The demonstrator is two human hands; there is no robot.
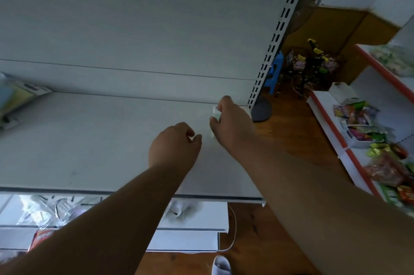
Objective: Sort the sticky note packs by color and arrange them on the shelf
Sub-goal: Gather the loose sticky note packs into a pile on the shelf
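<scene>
My right hand (233, 124) reaches to the back right corner of the white shelf (89, 140) and is closed on a pale green sticky note pack (214, 115), mostly hidden behind the fingers. Just left of it and nearer me, my left hand (175, 144) hovers over the shelf with curled fingers and holds nothing I can make out. Several sticky note packs (15, 95) in blue and yellow-green lie at the shelf's far left edge.
A slotted white upright (275, 37) bounds the shelf on the right. Behind it stand a fan base (261, 110) and a blue stool (275, 70) on the wooden floor. Another shelf with snack packets (358, 122) stands at the right. Lower shelves hold plastic-wrapped goods (49, 207).
</scene>
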